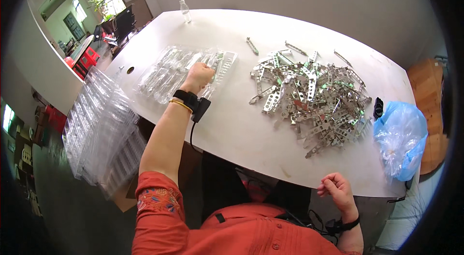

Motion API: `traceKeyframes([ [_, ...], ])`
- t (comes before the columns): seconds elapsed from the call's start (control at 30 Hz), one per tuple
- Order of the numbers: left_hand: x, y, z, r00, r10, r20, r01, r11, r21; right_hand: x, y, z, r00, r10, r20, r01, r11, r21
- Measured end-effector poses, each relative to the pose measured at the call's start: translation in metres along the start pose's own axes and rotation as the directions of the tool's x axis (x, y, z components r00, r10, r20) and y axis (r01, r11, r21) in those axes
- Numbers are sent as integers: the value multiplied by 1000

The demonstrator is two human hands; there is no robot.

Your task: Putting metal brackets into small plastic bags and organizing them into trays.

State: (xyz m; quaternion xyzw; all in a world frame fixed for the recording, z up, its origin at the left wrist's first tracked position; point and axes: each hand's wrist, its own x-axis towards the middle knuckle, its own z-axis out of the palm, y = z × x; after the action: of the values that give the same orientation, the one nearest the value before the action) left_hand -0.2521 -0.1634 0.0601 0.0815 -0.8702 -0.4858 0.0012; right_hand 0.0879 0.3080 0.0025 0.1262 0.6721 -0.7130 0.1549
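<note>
My left hand (199,76) reaches over a clear plastic tray (230,67) on the left half of the table. Its fingers are closed on a narrow metal strip (216,68), partly hidden by the hand. Rows of shiny metal pieces (162,74) lie in the tray's slots, glare blurring them. Near the front edge, my right hand (337,191) is held with curled fingers, and nothing shows in them. A large heap of perforated metal strips (314,98) covers the table's right middle, farther off than my right hand.
A clear bottle (185,11) stands at the far left edge. Stacked clear trays (99,127) lean beside the table at left. At right are a blue plastic bag (402,139) and a small black object (378,108). Loose strips (252,46) lie behind the heap.
</note>
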Motion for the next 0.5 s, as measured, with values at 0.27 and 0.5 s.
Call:
traceKeyframes([
  [0.27, 65, -16, 23, 999, -20, -43, 29, 972, 234, 6, 0, -6, 998, 59, 4, -59, 996, 71],
  [0.5, 98, -35, 39, 996, -65, -66, 87, 894, 439, 8, -1, -9, 995, 98, -24, -94, 987, 130],
])
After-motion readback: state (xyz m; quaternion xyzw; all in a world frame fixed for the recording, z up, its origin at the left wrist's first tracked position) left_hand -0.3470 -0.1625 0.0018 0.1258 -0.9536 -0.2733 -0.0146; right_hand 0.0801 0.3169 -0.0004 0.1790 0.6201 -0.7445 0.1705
